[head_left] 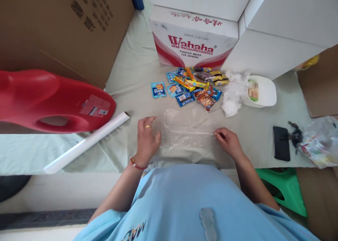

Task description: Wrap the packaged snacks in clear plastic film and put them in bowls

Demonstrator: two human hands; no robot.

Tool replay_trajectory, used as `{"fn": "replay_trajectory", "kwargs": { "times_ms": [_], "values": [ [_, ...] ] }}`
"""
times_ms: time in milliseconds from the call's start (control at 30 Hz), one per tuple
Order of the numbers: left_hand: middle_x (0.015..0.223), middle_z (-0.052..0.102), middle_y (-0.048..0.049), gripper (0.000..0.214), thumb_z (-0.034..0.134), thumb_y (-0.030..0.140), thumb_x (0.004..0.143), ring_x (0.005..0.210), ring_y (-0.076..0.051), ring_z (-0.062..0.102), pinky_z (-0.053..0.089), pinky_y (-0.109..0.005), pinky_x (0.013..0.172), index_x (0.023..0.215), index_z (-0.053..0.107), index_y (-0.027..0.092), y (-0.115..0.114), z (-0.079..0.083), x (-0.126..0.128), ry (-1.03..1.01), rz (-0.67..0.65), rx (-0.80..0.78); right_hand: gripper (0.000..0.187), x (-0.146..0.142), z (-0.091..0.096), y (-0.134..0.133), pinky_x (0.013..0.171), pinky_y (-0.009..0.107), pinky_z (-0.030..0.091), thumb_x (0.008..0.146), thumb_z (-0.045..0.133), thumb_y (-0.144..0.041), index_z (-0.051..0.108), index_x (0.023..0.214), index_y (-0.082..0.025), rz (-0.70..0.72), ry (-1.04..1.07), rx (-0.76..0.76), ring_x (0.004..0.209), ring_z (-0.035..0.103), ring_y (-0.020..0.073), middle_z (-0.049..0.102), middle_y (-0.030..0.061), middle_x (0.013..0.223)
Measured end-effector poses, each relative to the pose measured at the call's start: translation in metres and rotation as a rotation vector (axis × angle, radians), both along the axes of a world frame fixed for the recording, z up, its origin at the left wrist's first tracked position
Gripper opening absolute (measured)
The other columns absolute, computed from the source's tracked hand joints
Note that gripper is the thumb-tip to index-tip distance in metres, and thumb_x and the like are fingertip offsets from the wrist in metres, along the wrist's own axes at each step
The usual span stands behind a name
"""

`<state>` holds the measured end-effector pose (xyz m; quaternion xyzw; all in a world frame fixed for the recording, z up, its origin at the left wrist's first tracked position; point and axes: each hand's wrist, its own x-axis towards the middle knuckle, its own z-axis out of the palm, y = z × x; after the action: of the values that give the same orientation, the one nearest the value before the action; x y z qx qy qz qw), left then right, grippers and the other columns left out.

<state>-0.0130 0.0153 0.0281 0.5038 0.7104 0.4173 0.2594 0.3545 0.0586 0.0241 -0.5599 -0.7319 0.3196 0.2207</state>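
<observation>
The right hand (229,142) pinches the right edge of a clear plastic bag (185,131), thumb and fingertips pressed together on the film. The left hand (146,140) sits at the bag's opposite edge with its fingers loosely curled and its thumb pointing toward the plastic. Whether it actually grips the film or only rests against it cannot be told.

The bag lies flat between the two hands on the pale cloth (132,75). Its long axis runs from one hand to the other, so each hand meets one end and neither is clearly nearer.

Straight beyond the bag, away from the person, lies a loose pile of snack packets (192,86), close to the bag but apart from it. Just right of the pile are a crumpled wad of clear plastic (233,93) and a white bowl (264,93). A Wahaha carton (192,43) stands behind them.

Outward from the left hand, a white roll (87,142) lies slantwise, with a red plastic stool (52,100) past it. Outward from the right hand lie a black phone (281,143) and a filled clear bag (320,140).
</observation>
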Motion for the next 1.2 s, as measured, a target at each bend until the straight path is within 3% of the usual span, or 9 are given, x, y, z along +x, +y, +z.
{"fn": "replay_trajectory", "kwargs": {
  "times_ms": [100, 200, 467, 600, 667, 767, 933, 1067, 1200],
  "values": [
    [0.123, 0.074, -0.0094, 0.026, 0.068, 0.019, 0.083, 0.13, -0.031, 0.061, 0.034, -0.058, 0.122, 0.105, 0.076, 0.03, -0.001, 0.008, 0.003, 0.194, -0.322, 0.143, 0.025, 0.0, 0.0, -0.001, 0.07, 0.031, 0.053, 0.1, 0.057, -0.04, 0.072, 0.09, -0.022, 0.04, -0.037, 0.052, 0.075, 0.069, 0.0197, 0.075, 0.0063, 0.085],
    [0.12, 0.078, -0.0062, 0.023, 0.06, 0.02, 0.091, 0.137, -0.03, 0.06, 0.021, -0.063, 0.128, 0.101, 0.077, 0.032, -0.001, 0.002, 0.008, 0.277, -0.574, 0.074, 0.027, 0.006, -0.002, -0.009, 0.069, 0.032, 0.053, 0.101, 0.056, -0.041, 0.072, 0.09, -0.022, 0.068, -0.081, 0.063, 0.073, 0.068, 0.0194, 0.074, 0.0061, 0.083],
    [0.162, 0.053, -0.0153, 0.055, 0.055, 0.047, 0.1, 0.158, -0.038, 0.037, 0.003, -0.071, 0.128, 0.15, 0.059, 0.026, -0.017, -0.026, 0.011, 0.505, -0.566, -0.105, 0.028, 0.04, 0.02, -0.018, 0.063, 0.033, 0.054, 0.101, 0.058, -0.043, 0.074, 0.092, -0.022, -0.042, -0.143, 0.056, 0.069, 0.069, 0.0198, 0.075, 0.006, 0.086],
    [0.172, 0.036, -0.0147, 0.072, 0.061, 0.057, 0.096, 0.163, -0.039, 0.025, -0.008, -0.071, 0.127, 0.161, 0.046, 0.03, -0.018, -0.026, 0.017, 0.665, -0.658, -0.131, 0.024, 0.006, 0.046, -0.002, 0.077, 0.036, 0.06, 0.105, 0.056, -0.038, 0.075, 0.106, -0.023, -0.099, -0.058, 0.255, 0.085, 0.072, 0.0216, 0.076, 0.0086, 0.099],
    [0.173, 0.033, -0.0153, 0.075, 0.061, 0.058, 0.096, 0.163, -0.04, 0.024, -0.009, -0.072, 0.127, 0.163, 0.042, 0.031, -0.017, -0.025, 0.018, 0.717, -0.676, -0.129, 0.027, -0.025, 0.042, 0.007, 0.097, 0.042, 0.06, 0.106, 0.055, -0.035, 0.074, 0.121, -0.025, 0.138, 0.0, 0.278, 0.11, 0.072, 0.0246, 0.076, 0.011, 0.119],
    [0.174, 0.032, -0.0154, 0.072, 0.059, 0.056, 0.099, 0.162, -0.039, 0.027, -0.009, -0.073, 0.126, 0.164, 0.04, 0.032, -0.02, -0.026, 0.014, 0.75, -0.666, -0.116, 0.044, -0.061, 0.01, 0.02, 0.123, 0.055, 0.043, 0.104, 0.058, -0.037, 0.062, 0.146, -0.024, 0.402, -0.076, 0.248, 0.148, 0.05, 0.0306, 0.059, 0.0133, 0.156],
    [0.173, 0.034, -0.0144, 0.064, 0.052, 0.049, 0.102, 0.161, -0.038, 0.029, -0.004, -0.072, 0.127, 0.164, 0.042, 0.032, -0.037, -0.031, -0.009, 0.745, -0.59, -0.129, 0.052, -0.059, -0.032, 0.034, 0.128, 0.063, 0.034, 0.107, 0.049, -0.036, 0.053, 0.155, -0.018, 0.249, -0.187, 0.253, 0.156, 0.039, 0.0338, 0.046, 0.0178, 0.166],
    [0.168, 0.044, -0.0158, 0.059, 0.051, 0.042, 0.103, 0.161, -0.038, 0.029, 0.004, -0.07, 0.129, 0.16, 0.047, 0.028, -0.041, -0.017, -0.017, 0.681, -0.421, 0.005, 0.039, -0.051, -0.016, 0.028, 0.119, 0.06, 0.046, 0.107, 0.051, -0.034, 0.064, 0.141, -0.02, 0.138, -0.041, 0.397, 0.144, 0.052, 0.0322, 0.057, 0.0174, 0.155],
    [0.151, 0.064, -0.012, 0.049, 0.052, 0.03, 0.102, 0.154, -0.031, 0.045, 0.021, -0.06, 0.13, 0.151, 0.054, 0.03, -0.014, 0.012, 0.005, 0.531, -0.402, 0.283, 0.028, -0.067, -0.002, 0.012, 0.11, 0.056, 0.053, 0.105, 0.054, -0.03, 0.074, 0.122, -0.022, 0.266, 0.01, 0.365, 0.13, 0.059, 0.0304, 0.07, 0.0158, 0.135]
  ]
}}
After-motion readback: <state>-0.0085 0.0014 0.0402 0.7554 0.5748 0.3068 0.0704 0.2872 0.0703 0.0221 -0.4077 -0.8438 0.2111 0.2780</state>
